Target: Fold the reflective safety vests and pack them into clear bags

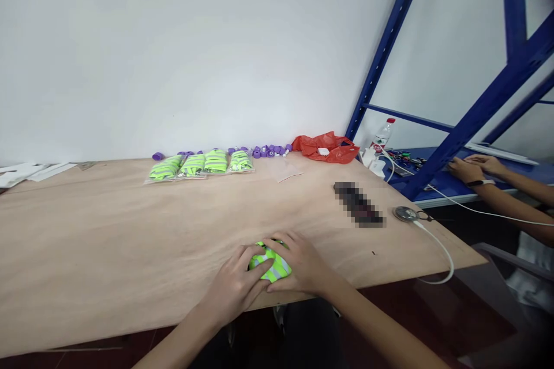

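Near the front edge of the table, a folded neon-yellow and grey-striped reflective strap bundle (277,267) lies between my hands. My left hand (240,277) curls round its left side, with the thumb across the front. From the right, my right hand (303,262) wraps over it, fingers on the far edge and thumb low at the front. Parts of the bundle are hidden under the fingers. Farther back, several clear bags of similar neon-yellow straps (215,161) lie in a row.
Behind the bags sit several purple rolls (270,151) and a red plastic bag (326,147). A blurred dark object (359,204) and a round device (405,214) with a white cable lie right. White sheets (26,173) rest far left. A co-worker's hands (474,168) are beyond the blue frame (459,132).
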The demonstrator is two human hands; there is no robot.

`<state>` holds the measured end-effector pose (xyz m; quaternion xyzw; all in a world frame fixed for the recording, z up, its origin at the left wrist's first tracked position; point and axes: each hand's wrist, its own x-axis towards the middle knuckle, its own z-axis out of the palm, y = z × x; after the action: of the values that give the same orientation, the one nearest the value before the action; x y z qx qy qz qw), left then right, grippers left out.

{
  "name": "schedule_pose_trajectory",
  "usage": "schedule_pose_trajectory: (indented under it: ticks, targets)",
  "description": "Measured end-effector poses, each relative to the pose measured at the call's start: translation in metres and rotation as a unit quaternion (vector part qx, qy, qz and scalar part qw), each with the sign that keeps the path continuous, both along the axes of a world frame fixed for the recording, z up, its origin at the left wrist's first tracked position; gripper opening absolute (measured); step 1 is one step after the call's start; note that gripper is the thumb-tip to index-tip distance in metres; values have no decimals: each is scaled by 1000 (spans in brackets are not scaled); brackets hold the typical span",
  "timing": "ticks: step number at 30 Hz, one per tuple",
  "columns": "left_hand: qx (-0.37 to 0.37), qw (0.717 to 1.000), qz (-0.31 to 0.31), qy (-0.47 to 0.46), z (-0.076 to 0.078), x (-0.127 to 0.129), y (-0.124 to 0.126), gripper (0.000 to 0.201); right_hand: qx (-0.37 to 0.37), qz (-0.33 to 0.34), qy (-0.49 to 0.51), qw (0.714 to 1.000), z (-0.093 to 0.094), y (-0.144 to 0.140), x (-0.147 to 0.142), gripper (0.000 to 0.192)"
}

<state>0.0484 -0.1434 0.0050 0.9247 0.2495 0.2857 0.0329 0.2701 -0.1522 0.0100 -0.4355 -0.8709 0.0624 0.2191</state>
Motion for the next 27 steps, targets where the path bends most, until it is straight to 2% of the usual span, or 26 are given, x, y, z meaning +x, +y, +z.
schedule_pose_trajectory:
  ticks: [6,10,14,18,22,24,25,26,27]
  targets:
    - [-10,1000,-7,-9,-1,-2,3,26,9,40,15,999,0,3,3,68]
    - [-20,1000,-6,-21,-2,-1,5,28,3,41,30,999,-2,4,3,62]
    - [-40,999,-12,-19,-1,0,6,32,5,32,33,999,-4,5,2,55]
    - [-48,998,-15,-27,3,0,6,46,10,18,48,999,0,2,6,55]
    - [-48,998,-10,-39,6,0,4,48,27,-40,96,994,6,-5,23,50]
    - [-41,998,-4,-42,5,-1,4,50,26,-106,175,979,7,-11,34,49]
    - [-40,998,-2,-42,4,-2,4,50,17,-147,238,960,6,-14,40,48]
    - [-41,998,2,-41,3,-2,4,51,0,-188,316,930,4,-17,44,47]
    - [-43,998,5,-39,3,-3,3,51,-22,-225,406,885,3,-20,48,45]
